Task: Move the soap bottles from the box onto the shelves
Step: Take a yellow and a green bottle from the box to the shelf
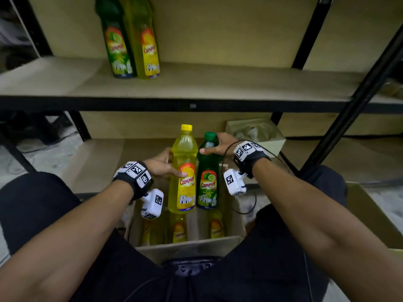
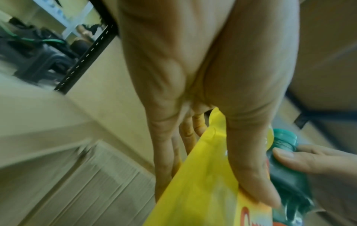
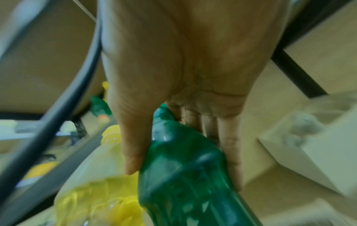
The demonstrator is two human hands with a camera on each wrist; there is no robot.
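Observation:
My left hand [image 1: 168, 165] grips a yellow soap bottle [image 1: 182, 171] round its middle, thumb on the label, fingers behind [image 2: 185, 134]. My right hand [image 1: 218, 144] grips a green soap bottle [image 1: 207, 177] at its shoulder, just below the green cap. Both bottles are upright, side by side, held above the open cardboard box [image 1: 189, 245]. Several yellow bottles [image 1: 180, 229] still lie down in the box. On the upper shelf [image 1: 218, 83] stand a green bottle [image 1: 117, 44] and a yellow bottle [image 1: 147, 44], touching. In the wrist views the yellow bottle [image 2: 203, 183] and the green bottle [image 3: 185, 175] fill the lower part.
Black metal uprights [image 1: 357, 105] frame the shelves, one slanting at the right. A small open carton [image 1: 257, 136] with crumpled stuffing sits on the lower shelf [image 1: 91, 158] behind my right hand. Another cardboard box flap [image 1: 375, 214] lies at the right. My knees flank the box.

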